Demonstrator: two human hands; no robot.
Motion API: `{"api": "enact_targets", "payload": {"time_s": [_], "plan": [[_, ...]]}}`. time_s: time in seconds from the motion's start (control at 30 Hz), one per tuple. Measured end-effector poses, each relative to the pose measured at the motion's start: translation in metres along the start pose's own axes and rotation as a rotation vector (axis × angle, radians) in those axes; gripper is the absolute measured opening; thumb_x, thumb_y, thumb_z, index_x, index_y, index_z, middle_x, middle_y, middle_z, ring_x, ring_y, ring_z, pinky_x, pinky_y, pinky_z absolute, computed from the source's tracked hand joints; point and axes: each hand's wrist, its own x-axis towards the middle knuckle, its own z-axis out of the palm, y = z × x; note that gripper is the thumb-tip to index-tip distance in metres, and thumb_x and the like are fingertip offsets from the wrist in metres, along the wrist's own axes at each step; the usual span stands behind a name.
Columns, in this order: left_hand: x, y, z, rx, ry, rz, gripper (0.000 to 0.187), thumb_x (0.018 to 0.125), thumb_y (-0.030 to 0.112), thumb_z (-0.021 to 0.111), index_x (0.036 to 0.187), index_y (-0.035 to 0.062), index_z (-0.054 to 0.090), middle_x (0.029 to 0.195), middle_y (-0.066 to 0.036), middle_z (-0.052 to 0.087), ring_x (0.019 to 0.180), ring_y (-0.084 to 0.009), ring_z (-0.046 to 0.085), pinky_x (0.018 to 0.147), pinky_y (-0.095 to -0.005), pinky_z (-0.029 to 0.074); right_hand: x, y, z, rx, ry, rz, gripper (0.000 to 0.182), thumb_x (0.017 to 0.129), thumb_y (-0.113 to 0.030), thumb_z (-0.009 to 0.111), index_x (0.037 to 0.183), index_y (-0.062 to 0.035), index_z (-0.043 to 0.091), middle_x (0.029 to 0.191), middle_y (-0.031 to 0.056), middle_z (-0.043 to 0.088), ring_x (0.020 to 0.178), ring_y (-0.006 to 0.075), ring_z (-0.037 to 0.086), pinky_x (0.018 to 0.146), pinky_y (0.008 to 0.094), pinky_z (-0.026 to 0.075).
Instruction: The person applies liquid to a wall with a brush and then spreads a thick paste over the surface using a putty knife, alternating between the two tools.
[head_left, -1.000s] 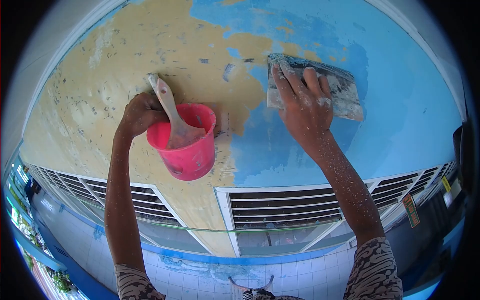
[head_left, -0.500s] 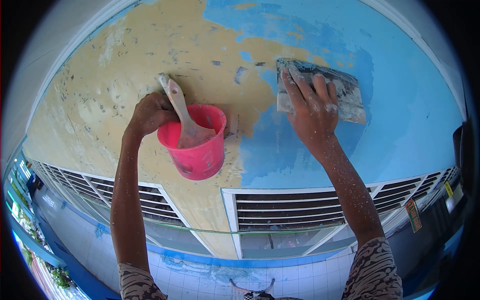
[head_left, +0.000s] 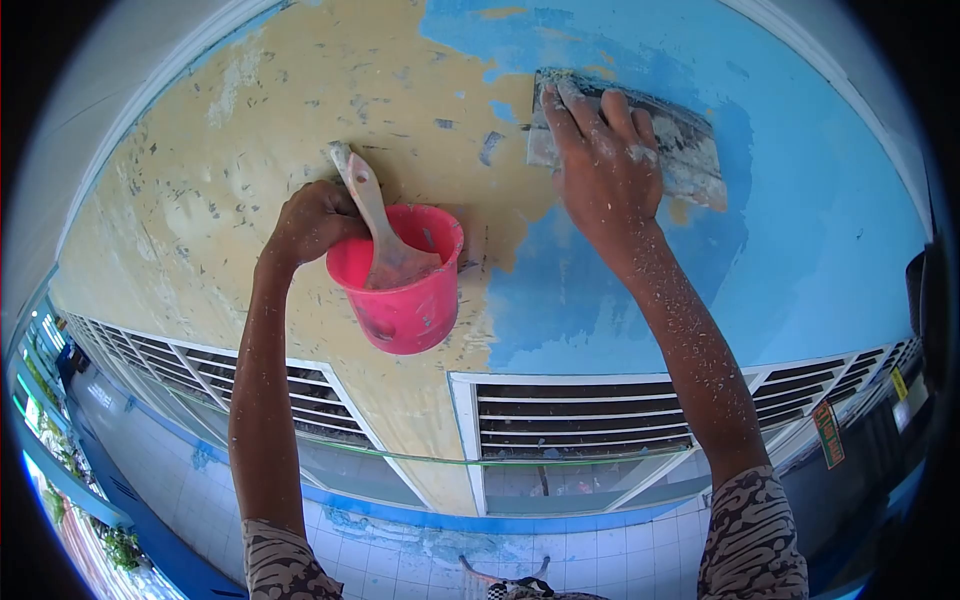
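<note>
My left hand (head_left: 318, 225) is closed on the rim of a pink bucket (head_left: 405, 315), holding it in front of the wall. A wide paintbrush (head_left: 375, 215) leans inside the bucket, its pale handle sticking up beside my fingers. Against the blue part of the wall, my right hand (head_left: 608, 165) grips a broad, flat scraper (head_left: 685, 150) smeared with residue. My fingers press on its face, and the blade lies on or very near the wall surface. The bucket's contents are mostly hidden by the brush and rim.
The wall is part bare tan (head_left: 250, 160) with dark flecks, part blue paint (head_left: 800, 220) with a ragged border. Below run louvred windows (head_left: 580, 415) and a thin green line (head_left: 440, 459). Tiled flooring (head_left: 600, 550) lies beneath, and a small sign (head_left: 828, 435) hangs at right.
My right hand and the scraper have moved up and slightly left along the wall. More tan shows beneath the blade. The bucket has shifted slightly right in view.
</note>
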Motion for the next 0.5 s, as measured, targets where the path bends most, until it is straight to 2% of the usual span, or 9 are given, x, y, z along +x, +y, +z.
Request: {"api": "enact_targets", "payload": {"time_s": [0.1, 0.3, 0.5], "plan": [[0.001, -0.003, 0.001, 0.027, 0.016, -0.022, 0.025, 0.069, 0.027, 0.078, 0.087, 0.0095, 0.081, 0.084, -0.010, 0.076, 0.080, -0.0228, 0.072, 0.079, -0.0348, 0.054, -0.033, -0.015, -0.010, 0.011, -0.032, -0.047, 0.033, 0.082, -0.009, 0.071, 0.115, -0.0061, 0.073, 0.091, 0.0024, 0.064, 0.096, 0.0221, 0.053, 0.079, 0.0405, 0.044], [0.003, -0.005, 0.001, 0.011, -0.011, -0.019, 0.025, 0.069, 0.027, 0.079, 0.085, 0.0082, 0.080, 0.084, -0.011, 0.076, 0.080, -0.0244, 0.071, 0.078, -0.0359, 0.054, -0.004, -0.012, -0.001, 0.037, -0.023, 0.036, 0.032, 0.083, -0.006, 0.070, 0.115, -0.0054, 0.074, 0.092, 0.0038, 0.065, 0.093, 0.0229, 0.053, 0.076, 0.0419, 0.044], [0.005, -0.008, 0.003, -0.020, -0.007, -0.018, 0.032, 0.068, 0.029, 0.080, 0.090, 0.0055, 0.078, 0.088, -0.013, 0.075, 0.081, -0.0264, 0.071, 0.078, -0.0371, 0.053, -0.027, -0.020, -0.009, 0.053, -0.028, -0.028, 0.036, 0.080, -0.007, 0.070, 0.116, -0.0040, 0.072, 0.097, 0.0036, 0.065, 0.094, 0.0217, 0.054, 0.078, 0.0386, 0.044]]}}
